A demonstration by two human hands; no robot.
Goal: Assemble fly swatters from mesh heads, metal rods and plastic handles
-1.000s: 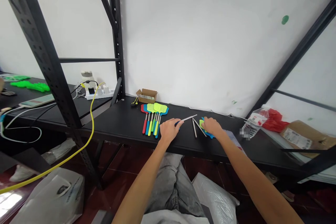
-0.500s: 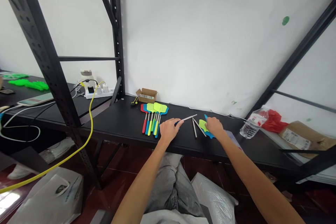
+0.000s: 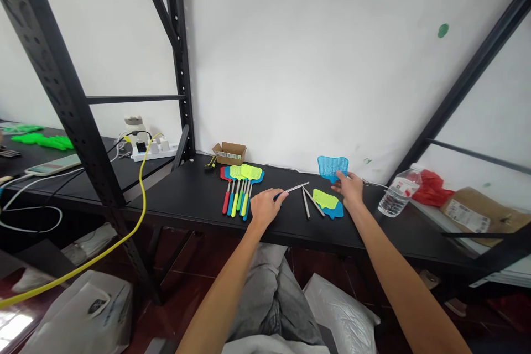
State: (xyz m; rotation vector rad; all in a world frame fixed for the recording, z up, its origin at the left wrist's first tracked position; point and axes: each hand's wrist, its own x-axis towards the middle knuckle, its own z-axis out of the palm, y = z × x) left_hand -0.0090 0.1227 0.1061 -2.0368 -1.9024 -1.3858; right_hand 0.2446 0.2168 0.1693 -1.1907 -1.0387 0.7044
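My left hand (image 3: 267,206) is closed round the blue grip of a thin metal rod (image 3: 297,187), whose bare end points right. Raised above the table, a blue fly swatter head (image 3: 333,166) is pinched in my right hand (image 3: 350,190). On the table between the hands lie two grey metal rods (image 3: 306,203). Beside them a yellow-green swatter head (image 3: 324,198) overlaps another blue swatter head (image 3: 335,211). Left of my left hand, several assembled fly swatters (image 3: 238,193) lie fanned, with red, blue, green and yellow handles.
A small open cardboard box (image 3: 229,152) stands at the back of the black table (image 3: 166,194). To the right are a clear plastic bottle (image 3: 399,192), a red bag (image 3: 433,188) and a brown package (image 3: 483,211). A yellow cable (image 3: 143,199) hangs past the left shelf post (image 3: 74,99).
My right hand has lifted the blue swatter head and turned it so its mesh faces me. The left hand still holds the rod in nearly the same place. The view has shifted slightly.
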